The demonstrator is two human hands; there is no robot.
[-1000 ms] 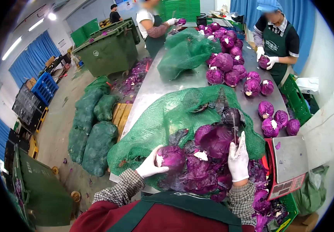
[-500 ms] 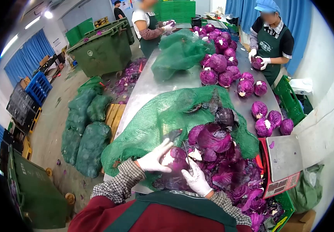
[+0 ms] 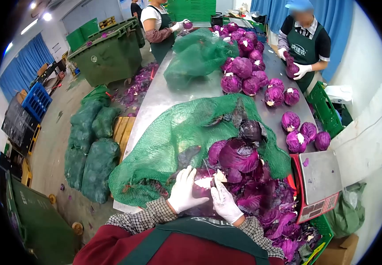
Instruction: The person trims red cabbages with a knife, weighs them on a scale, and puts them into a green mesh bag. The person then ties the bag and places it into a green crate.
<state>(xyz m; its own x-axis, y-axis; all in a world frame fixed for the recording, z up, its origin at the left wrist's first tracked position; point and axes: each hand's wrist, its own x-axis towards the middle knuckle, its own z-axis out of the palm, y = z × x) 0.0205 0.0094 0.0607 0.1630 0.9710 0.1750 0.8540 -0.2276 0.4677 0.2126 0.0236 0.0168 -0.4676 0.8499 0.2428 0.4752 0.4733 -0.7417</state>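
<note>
A red cabbage (image 3: 202, 191) with its pale cut base facing up sits between my two white-gloved hands. My left hand (image 3: 185, 191) is curved around its left side. On the other side, my right hand (image 3: 225, 202) is closed round a knife, whose handle is mostly hidden and whose blade shows only faintly. A pale chunk of stem (image 3: 220, 176) lies at its fingertips. Loose purple outer leaves (image 3: 240, 157) are heaped just beyond and right of my hands. Green netting (image 3: 164, 141) spreads over the table ahead of them.
A scale (image 3: 319, 176) stands at the table's right edge, near several trimmed cabbages (image 3: 296, 141). More cabbages (image 3: 239, 68) are piled farther up the metal table (image 3: 149, 104). Two co-workers handle cabbages there. Filled net sacks (image 3: 100, 168) and green bins (image 3: 107, 59) stand left.
The cabbage has turned so more of its pale base shows, and a pale stem piece now sits by my right fingertips. My left hand has come slightly lower. The whole view has shifted a little.
</note>
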